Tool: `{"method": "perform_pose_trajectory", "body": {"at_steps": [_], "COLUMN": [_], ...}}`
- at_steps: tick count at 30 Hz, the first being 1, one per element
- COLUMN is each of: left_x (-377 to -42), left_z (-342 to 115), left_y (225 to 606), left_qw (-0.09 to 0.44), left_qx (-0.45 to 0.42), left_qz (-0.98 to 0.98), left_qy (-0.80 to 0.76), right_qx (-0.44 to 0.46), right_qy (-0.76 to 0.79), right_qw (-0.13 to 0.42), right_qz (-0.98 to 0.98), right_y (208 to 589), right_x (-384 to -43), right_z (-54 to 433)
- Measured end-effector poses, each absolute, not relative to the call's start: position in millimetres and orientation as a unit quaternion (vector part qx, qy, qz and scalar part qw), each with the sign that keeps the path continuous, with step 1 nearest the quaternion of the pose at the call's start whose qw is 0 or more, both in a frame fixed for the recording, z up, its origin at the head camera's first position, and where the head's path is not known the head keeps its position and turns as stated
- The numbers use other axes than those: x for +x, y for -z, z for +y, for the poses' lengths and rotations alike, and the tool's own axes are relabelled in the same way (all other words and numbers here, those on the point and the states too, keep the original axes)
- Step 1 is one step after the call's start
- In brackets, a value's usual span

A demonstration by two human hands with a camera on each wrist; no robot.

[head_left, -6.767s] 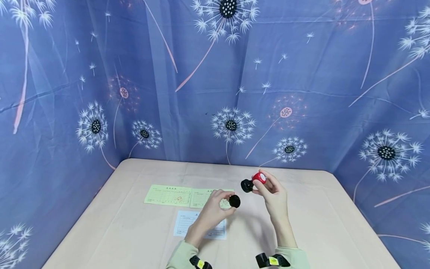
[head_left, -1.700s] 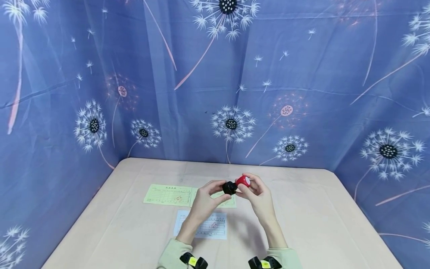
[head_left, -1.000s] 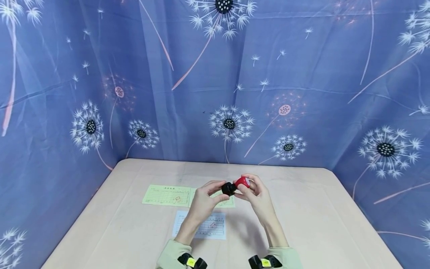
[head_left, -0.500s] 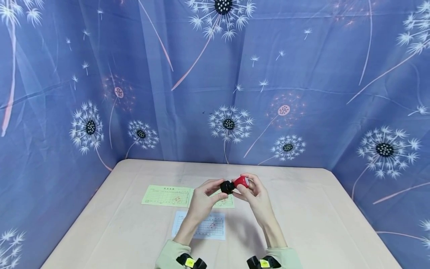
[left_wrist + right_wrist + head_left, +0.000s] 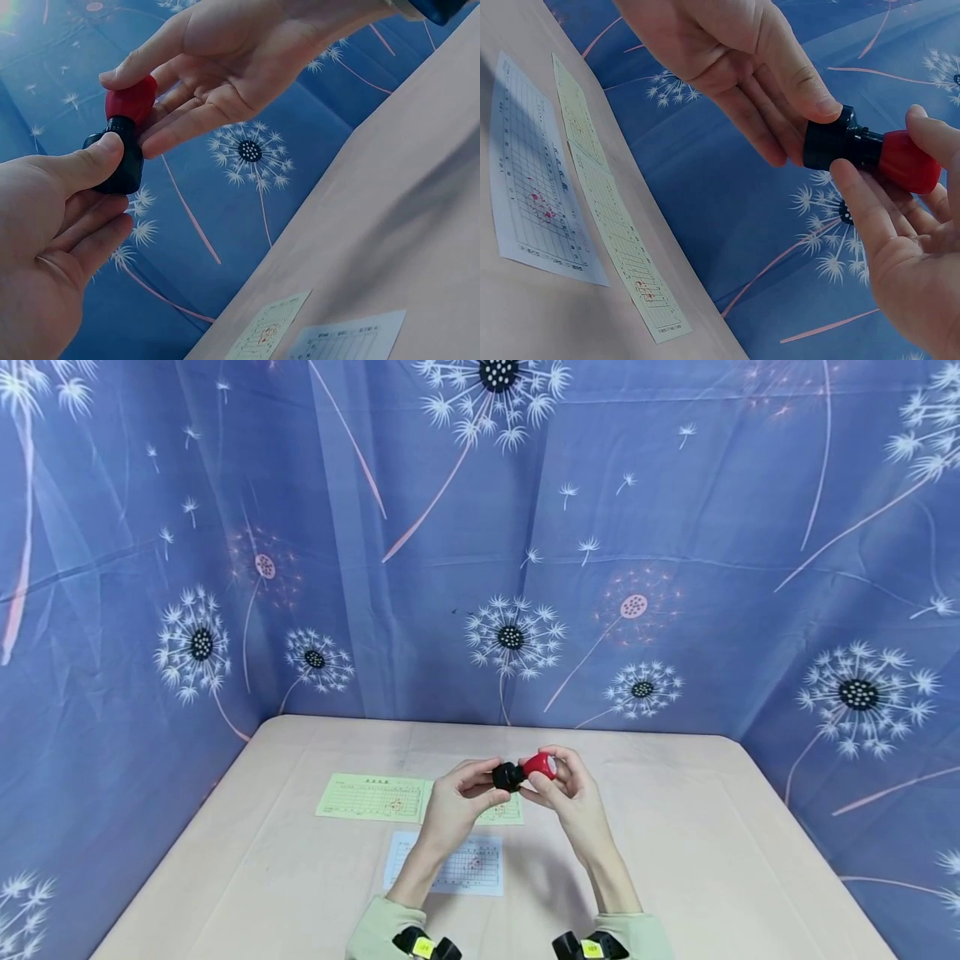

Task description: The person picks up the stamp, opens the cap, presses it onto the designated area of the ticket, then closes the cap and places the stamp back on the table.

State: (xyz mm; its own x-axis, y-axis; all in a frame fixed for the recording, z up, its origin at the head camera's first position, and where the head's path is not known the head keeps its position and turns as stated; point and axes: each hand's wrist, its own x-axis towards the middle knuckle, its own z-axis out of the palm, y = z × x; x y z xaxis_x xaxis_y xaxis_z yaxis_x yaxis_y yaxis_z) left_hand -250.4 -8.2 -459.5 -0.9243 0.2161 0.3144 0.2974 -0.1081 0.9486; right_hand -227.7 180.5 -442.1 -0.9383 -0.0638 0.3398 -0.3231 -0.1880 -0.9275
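A stamp with a red handle [image 5: 538, 766] and a black base [image 5: 507, 777] is held above the table, tilted nearly sideways. My right hand [image 5: 576, 802] grips the red handle between thumb and fingers, also plain in the right wrist view. From the other side, my left hand [image 5: 453, 802] pinches the black end, where the stamp's black cap [image 5: 823, 142] sits against the base. In the left wrist view the left thumb lies across the black part [image 5: 124, 169]. The stamp's printing face is hidden.
On the table [image 5: 300, 877], two green printed slips [image 5: 367, 797] lie side by side, one partly behind my left hand. A blue-white slip [image 5: 476, 868] lies nearer. Red stamp marks show on the slips. A blue dandelion-patterned curtain [image 5: 420, 643] hangs behind.
Earlier my left hand held the round black cap apart from the stamp in my right hand. Both hands have come together and cap and stamp now meet. Over the last second they barely move.
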Motion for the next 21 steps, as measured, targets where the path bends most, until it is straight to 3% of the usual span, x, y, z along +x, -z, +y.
{"method": "perform_pose_trajectory", "body": {"at_steps": [21], "left_x": [-257.5], "left_z": [-15.1], "left_y": [470.3], "left_qw": [0.006], "left_qx": [-0.197], "left_qz": [-0.737], "left_qy": [0.647], "right_qx": [0.148], "right_qy": [-0.749], "right_qw": [0.080], "right_qz": [-0.641], "right_y": [448.0], "right_x": [-230.6], "right_z": [182.1]}}
